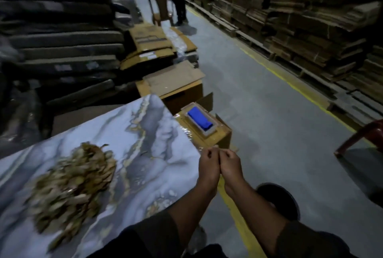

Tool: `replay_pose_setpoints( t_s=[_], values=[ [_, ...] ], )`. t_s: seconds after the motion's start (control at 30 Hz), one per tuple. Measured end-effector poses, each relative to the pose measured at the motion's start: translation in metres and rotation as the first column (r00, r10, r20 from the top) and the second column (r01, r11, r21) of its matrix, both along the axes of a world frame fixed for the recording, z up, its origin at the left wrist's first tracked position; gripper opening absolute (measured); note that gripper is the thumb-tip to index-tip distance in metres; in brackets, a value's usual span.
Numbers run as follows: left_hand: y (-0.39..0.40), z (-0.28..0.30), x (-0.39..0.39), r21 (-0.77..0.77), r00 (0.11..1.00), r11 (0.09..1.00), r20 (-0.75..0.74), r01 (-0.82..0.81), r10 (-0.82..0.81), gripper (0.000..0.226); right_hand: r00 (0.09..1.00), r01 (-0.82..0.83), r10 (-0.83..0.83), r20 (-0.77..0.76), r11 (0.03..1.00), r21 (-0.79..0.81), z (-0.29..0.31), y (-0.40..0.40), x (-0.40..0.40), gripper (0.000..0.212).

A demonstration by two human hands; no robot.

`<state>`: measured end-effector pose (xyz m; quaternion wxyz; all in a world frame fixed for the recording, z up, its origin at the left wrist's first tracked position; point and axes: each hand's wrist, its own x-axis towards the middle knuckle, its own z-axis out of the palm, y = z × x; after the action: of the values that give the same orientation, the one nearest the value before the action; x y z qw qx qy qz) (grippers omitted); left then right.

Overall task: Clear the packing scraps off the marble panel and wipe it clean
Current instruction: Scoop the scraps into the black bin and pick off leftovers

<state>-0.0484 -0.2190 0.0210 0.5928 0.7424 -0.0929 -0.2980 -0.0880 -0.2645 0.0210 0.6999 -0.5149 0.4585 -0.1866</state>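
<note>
Lying heaped on the near-left of the marble panel (145, 133), the packing scraps (70, 187) look light, loose and prone to scatter, best scooped from underneath, while both hands (220, 165) hover off its right edge, fingers curled, seemingly empty.

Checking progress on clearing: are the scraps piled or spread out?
Piled. The scraps sit in one heap on the panel, with a few bits nearby.

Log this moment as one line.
scraps: heaped on panel | left hand, right hand: fists together past panel edge, contents unclear | blue cloth: on box, untouched | wipe: not begun
</note>
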Motion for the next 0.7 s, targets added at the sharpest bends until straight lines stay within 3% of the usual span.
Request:
replay_pose_setpoints(
  t_s=[0.4,0.6,0.7],
  values=[
    [0.218,0.007,0.154,-0.015,0.941,0.943,0.061,-0.334,0.334,0.022,0.930,-0.369,0.367,-0.035,0.922,-0.122,-0.006,0.205,0.168,0.020],
    [0.288,0.000,0.197,-0.050,0.786,0.787,0.034,-0.615,0.617,0.026,0.794,-0.602,0.591,-0.144,0.732,-0.318,-0.005,0.263,0.215,0.015],
    [0.319,-0.004,0.216,-0.053,0.672,0.677,0.088,-0.734,0.736,0.023,0.671,-0.705,0.705,-0.229,0.513,-0.489,-0.012,0.280,0.238,0.008]
  ],
)
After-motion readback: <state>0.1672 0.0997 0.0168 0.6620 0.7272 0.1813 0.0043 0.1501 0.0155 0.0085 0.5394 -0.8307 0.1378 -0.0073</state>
